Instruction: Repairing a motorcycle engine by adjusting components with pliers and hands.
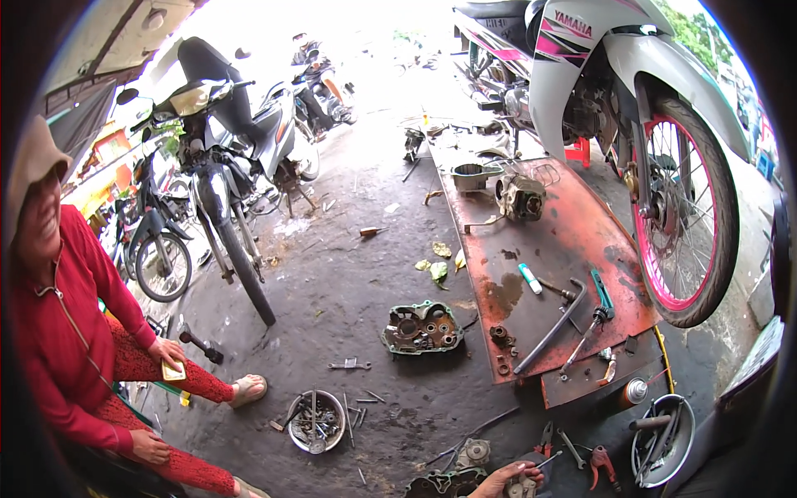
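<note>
My left hand (500,479) shows at the bottom edge, fingers closed on a small grey metal engine part (523,488). A thin metal rod (550,458) sticks out beside the fingertips; whether it is gripped too I cannot tell. My right hand is out of the picture. Just left of my hand, an engine casing half (444,484) with a greenish gasket edge lies on the ground, a round metal cover (474,453) beside it. Close on the right are red-handled pliers (545,438), a wrench (571,448) and a red-handled cutter-like tool (603,469).
A metal bowl (342,423) holds small parts; a basin (687,440) holds tools. Another crankcase half (423,329) lies mid-floor. The rusty red bench (531,249) carries a cylinder head (523,197) and tools. A white-pink motorbike (573,75) stands behind. A person in red (75,315) sits at left.
</note>
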The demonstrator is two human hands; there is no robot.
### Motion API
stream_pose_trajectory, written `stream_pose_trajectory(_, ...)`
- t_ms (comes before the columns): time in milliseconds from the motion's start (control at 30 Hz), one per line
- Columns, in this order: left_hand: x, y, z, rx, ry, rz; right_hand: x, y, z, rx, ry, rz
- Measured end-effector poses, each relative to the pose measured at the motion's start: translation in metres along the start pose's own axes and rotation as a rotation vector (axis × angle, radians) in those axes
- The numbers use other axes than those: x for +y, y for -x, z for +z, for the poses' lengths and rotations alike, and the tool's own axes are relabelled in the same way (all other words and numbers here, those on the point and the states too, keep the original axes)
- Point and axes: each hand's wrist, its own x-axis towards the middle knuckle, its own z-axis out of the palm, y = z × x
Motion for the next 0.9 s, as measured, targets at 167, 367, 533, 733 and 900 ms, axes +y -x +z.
stream_pose_trajectory(167,-0.008,-0.001,0.015,0.022,-0.08,0.028,0.017,-0.006,-0.002,0.062,-0.07,-0.031)
stream_pose_trajectory(367,-0.018,0.002,0.017,-0.079,-0.179,0.031,0.044,-0.012,-0.018,0.166,-0.058,-0.03)
stream_pose_trajectory(533,-0.017,0.003,0.023,-0.015,-0.366,0.135,0.055,-0.019,-0.023,0.265,0.068,-0.076)
stream_pose_trajectory(733,-0.017,0.005,0.019,-0.138,-0.32,0.079,0.043,-0.007,-0.016,0.304,0.131,-0.108)
stream_pose_trajectory(900,-0.005,0.003,0.005,-0.274,-0.864,0.136,0.042,-0.002,-0.027,0.445,0.302,-0.003)
